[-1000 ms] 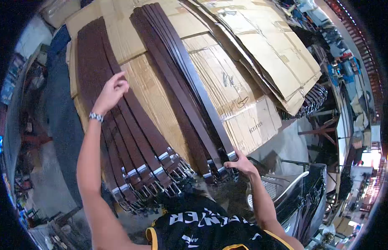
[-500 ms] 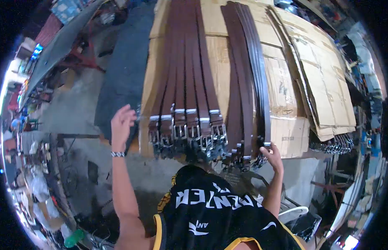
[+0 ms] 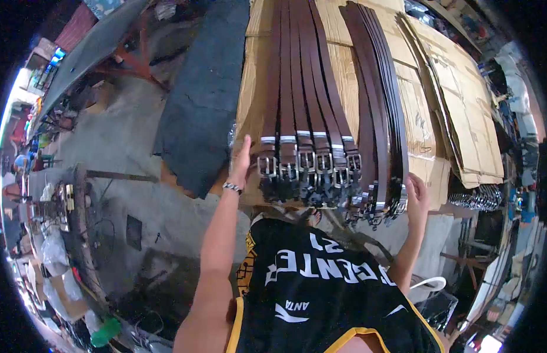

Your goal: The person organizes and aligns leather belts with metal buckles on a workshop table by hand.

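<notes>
Brown belts (image 3: 303,76) lie side by side on the cardboard, their silver buckles (image 3: 306,162) hanging in a row near the front edge. My left hand (image 3: 242,160), with a bracelet at the wrist, is upright just left of these buckles, its fingers extended and nothing visible in it. A second, tighter bundle of dark belts (image 3: 382,88) lies to the right. My right hand (image 3: 417,193) is beside the buckle end of that bundle, at its right side. Its fingertips are near or against the belts; whether they grip anything is unclear.
A dark sheet (image 3: 200,94) lies left of the belts. Folded cardboard (image 3: 462,106) is stacked at the right, with more buckles (image 3: 476,200) below its front edge. A metal-framed stand (image 3: 138,67) is at the upper left. A white chair (image 3: 429,286) stands at the lower right.
The view has shifted, so the belts appear further right. My left hand has moved in from over the dark sheet to beside the brown belts' buckles. My right hand remains by the second bundle.
</notes>
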